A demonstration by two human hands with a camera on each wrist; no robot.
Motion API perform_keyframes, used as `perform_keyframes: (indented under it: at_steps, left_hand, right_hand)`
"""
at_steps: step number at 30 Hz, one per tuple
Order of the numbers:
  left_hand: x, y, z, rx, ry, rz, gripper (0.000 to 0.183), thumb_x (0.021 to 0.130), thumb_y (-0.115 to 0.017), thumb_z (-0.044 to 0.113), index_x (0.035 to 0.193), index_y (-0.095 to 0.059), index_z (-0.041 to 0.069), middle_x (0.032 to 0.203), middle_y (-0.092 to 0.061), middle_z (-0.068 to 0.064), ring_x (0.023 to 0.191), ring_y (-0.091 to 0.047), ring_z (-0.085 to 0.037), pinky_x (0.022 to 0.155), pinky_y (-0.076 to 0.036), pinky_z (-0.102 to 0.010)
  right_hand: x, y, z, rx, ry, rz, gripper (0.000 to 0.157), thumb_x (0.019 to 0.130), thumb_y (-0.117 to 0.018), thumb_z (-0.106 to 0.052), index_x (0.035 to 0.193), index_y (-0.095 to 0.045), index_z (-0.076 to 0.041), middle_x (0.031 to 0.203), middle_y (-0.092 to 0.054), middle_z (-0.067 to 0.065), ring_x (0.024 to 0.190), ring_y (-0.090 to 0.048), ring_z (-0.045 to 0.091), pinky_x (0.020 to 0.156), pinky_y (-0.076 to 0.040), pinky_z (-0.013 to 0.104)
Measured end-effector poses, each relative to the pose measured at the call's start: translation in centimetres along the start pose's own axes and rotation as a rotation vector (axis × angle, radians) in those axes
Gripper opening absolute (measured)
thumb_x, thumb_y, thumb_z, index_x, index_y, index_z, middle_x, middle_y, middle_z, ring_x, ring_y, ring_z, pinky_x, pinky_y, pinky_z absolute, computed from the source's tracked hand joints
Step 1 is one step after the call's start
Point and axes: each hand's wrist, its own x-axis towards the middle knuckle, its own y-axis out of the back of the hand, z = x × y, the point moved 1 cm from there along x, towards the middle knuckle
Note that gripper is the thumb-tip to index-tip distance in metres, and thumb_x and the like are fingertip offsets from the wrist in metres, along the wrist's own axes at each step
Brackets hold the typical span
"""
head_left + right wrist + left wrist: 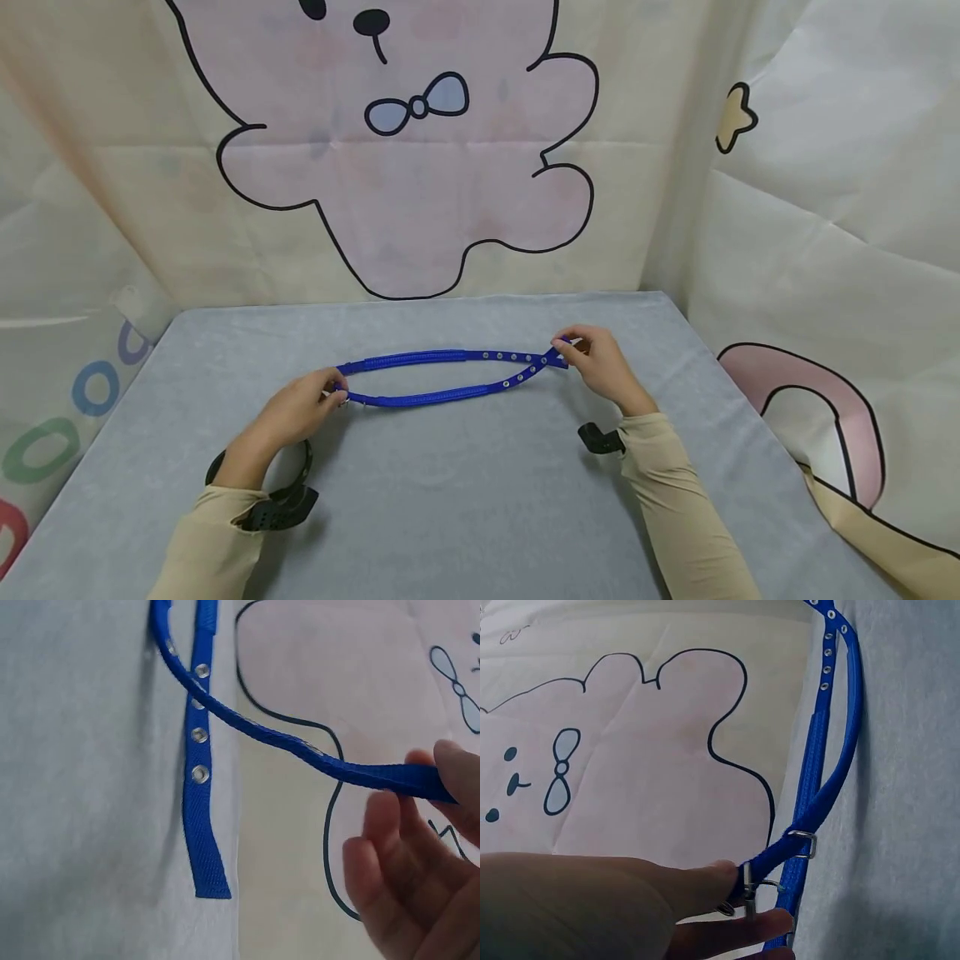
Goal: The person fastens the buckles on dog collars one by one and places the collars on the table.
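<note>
Two blue collars with metal eyelets lie lengthwise between the hands: a nearer collar [420,400] and a farther collar [416,359], crossing near their right ends. My left hand [300,408] pinches the nearer one at its buckle end, where a metal buckle [804,844] and rings show; the other collar passes right by these fingers. My right hand [600,367] pinches the eyelet end of the nearer collar between thumb and fingers, lifted over the other. The farther collar's loose end [210,862] hangs free of the right fingers, cut square.
A grey cloth-covered table [450,500] lies under both hands. Behind it stands a cream curtain [645,108] printed with a cartoon bear, with more printed fabric at the left and right. Black wrist cameras [281,508] sit on both forearms, by beige sleeves.
</note>
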Motion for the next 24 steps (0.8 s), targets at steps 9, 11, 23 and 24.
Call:
perform_keyframes:
  at_steps: [9, 11, 23, 24]
  left_hand:
    - [0.7, 0.1, 0.6, -0.058, 0.021, 0.045, 0.016, 0.101, -0.062, 0.019, 0.108, -0.064, 0.005, 0.092, -0.073, -0.01, 0.077, -0.061, -0.017, 0.067, -0.048, -0.034]
    - [0.7, 0.2, 0.7, -0.073, 0.021, 0.049, 0.017, 0.101, -0.063, 0.019, 0.109, -0.065, 0.004, 0.092, -0.073, -0.011, 0.077, -0.061, -0.018, 0.066, -0.048, -0.033]
    - [0.2, 0.4, 0.9, -0.093, -0.01, 0.027, 0.026, 0.094, -0.07, 0.007, 0.119, -0.07, -0.002, 0.108, -0.073, -0.017, 0.089, -0.07, -0.024, 0.074, -0.058, -0.04]
    - [0.1, 0.4, 0.9, -0.095, -0.017, 0.027, 0.027, 0.095, -0.069, 0.007, 0.12, -0.07, -0.002, 0.11, -0.073, -0.019, 0.09, -0.071, -0.026, 0.075, -0.058, -0.041]
  right_hand:
    - [0.1, -0.5, -0.6, 0.03, 0.065, 0.019, 0.02, 0.104, -0.055, -0.012, 0.1, -0.07, 0.001, 0.098, -0.074, 0.022, 0.079, -0.067, 0.027, 0.069, -0.051, 0.023]
    - [0.1, -0.4, -0.8, 0.04, 0.073, 0.022, 0.02, 0.105, -0.053, -0.011, 0.101, -0.068, 0.001, 0.099, -0.075, 0.022, 0.079, -0.065, 0.025, 0.069, -0.051, 0.024]
    - [-0.2, -0.6, -1.8, 0.068, 0.083, -0.1, 0.032, 0.097, -0.062, 0.004, 0.129, -0.065, 0.003, 0.111, -0.071, 0.022, 0.091, -0.068, 0.028, 0.075, -0.053, 0.022]
    - [-0.3, -0.5, -1.7, 0.076, 0.074, -0.122, 0.034, 0.097, -0.061, 0.004, 0.131, -0.064, 0.003, 0.114, -0.071, 0.021, 0.095, -0.069, 0.029, 0.078, -0.054, 0.022]
